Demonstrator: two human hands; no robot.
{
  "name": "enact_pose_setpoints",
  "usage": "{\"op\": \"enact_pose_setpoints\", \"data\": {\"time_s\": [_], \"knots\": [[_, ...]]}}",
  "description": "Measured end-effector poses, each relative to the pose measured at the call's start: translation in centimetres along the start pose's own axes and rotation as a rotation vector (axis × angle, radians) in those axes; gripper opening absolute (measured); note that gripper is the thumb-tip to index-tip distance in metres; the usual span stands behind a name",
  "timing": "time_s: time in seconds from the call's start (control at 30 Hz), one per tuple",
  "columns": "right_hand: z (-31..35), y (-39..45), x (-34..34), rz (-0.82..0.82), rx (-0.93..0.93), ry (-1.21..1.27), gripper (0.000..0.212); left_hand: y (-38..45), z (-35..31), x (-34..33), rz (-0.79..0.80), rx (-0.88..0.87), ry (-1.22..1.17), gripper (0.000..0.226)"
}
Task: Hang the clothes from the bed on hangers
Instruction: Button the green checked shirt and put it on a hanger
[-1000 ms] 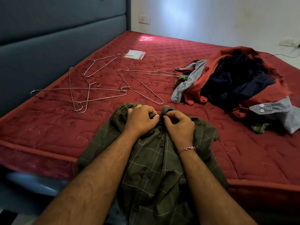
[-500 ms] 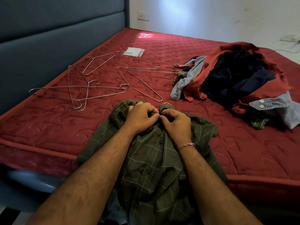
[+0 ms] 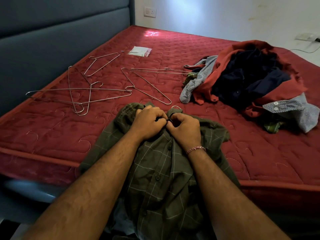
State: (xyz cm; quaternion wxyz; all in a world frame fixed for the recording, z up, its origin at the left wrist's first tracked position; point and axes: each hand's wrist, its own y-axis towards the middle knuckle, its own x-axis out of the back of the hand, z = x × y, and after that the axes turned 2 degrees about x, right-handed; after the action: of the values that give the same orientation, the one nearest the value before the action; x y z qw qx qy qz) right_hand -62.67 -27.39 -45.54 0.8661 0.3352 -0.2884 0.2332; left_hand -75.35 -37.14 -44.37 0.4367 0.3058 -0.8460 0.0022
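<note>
Both hands pinch the placket of the green checked shirt just below its collar: the left hand has its fingers curled in against the cloth from the left, and the right hand meets it from the right, thumb and fingertips closed on the fabric at the top button. The knuckles of the two hands almost touch. A red and white thread band circles the right wrist.

From the head camera, the shirt lies front-up on the near edge of the red quilted mattress, its lower half hanging over the edge toward the person. A row of dark buttons runs down its middle. Just beyond the collar a small loop of wire, a hanger hook, pokes out of the neck opening; the rest of that hanger is hidden inside the shirt.

Farther up the mattress, to the left, loose wire hangers lie crossed over one another, with two more near the middle. A small clear packet lies beyond them. To the right sits a heap of clothes, well apart from the hands: a rust-red garment wrapped round dark navy cloth, with blue-grey patterned sleeves and a bit of green check sticking out.

A blue-grey padded headboard runs along the left side, and a white wall with a socket stands behind.
</note>
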Motion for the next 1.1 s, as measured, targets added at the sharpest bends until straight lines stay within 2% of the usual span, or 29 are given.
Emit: {"op": "enact_pose_setpoints", "data": {"time_s": [0.13, 0.33, 0.4, 0.57, 0.87, 0.97, 1.1], "knots": [[0.3, -0.3, 0.0, -0.037, -0.002, 0.056, 0.009, -0.2, -0.1, 0.2, -0.040, 0.026, -0.113, 0.016], [0.2, -0.6, 0.0, -0.136, -0.012, 0.093, 0.008, -0.3, -0.2, -0.2, -0.101, -0.027, -0.145, 0.017], [0.2, -0.5, 0.2, -0.140, -0.023, 0.099, 0.008, -0.3, 0.1, -0.5, -0.139, -0.050, -0.118, 0.022], [0.4, -0.5, 0.5, -0.158, -0.045, 0.139, 0.024, -0.4, 0.2, -0.7, -0.136, -0.096, -0.013, 0.029], [0.6, -0.3, 0.7, -0.099, -0.141, 0.040, 0.013, -0.6, -0.1, -1.2, -0.076, -0.162, 0.159, 0.023], [0.3, -0.2, 1.2, -0.059, -0.146, 0.136, 0.016, -0.6, 0.2, -1.3, -0.108, -0.155, 0.179, 0.016], [-0.2, -0.2, 2.0, 0.038, -0.240, 0.524, 0.036, -0.4, 0.5, -1.0, -0.143, -0.079, 0.056, 0.008]]}}
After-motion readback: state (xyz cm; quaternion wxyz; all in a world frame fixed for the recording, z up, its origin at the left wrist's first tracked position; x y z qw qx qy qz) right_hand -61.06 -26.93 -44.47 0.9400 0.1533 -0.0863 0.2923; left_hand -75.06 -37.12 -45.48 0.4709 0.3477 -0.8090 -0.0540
